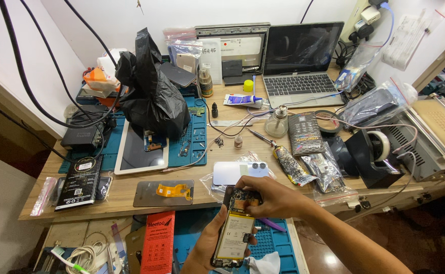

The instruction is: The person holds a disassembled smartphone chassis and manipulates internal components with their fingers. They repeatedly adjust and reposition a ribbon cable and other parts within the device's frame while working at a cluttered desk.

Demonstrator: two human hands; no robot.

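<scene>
Opened phone (234, 231), back cover off, battery and board exposed. Held over the near edge of the table (126, 195), above a blue work mat (275, 248). Long axis runs near-upright in view, camera end away from the person, slightly tilted right.

Left hand (204, 248) cradles the phone from below and the left side; fingers wrapped round its lower edge, closed on it. Right hand (273, 197) comes from the right onto the phone's top end; fingers (245, 183) pressed together, pinching at the camera area. Whether they hold a small part there: cannot tell. Right hand is the nearer one to the top end.

Just beyond the phone: light blue back cover (235, 172) on a clear bag. Left of the phone: grey panel with yellow flex (164, 193). Below-left: red box (158, 242). Right of the phone: purple pry tool (270, 224), partly under the right hand. Nothing stands between hands and phone.
</scene>
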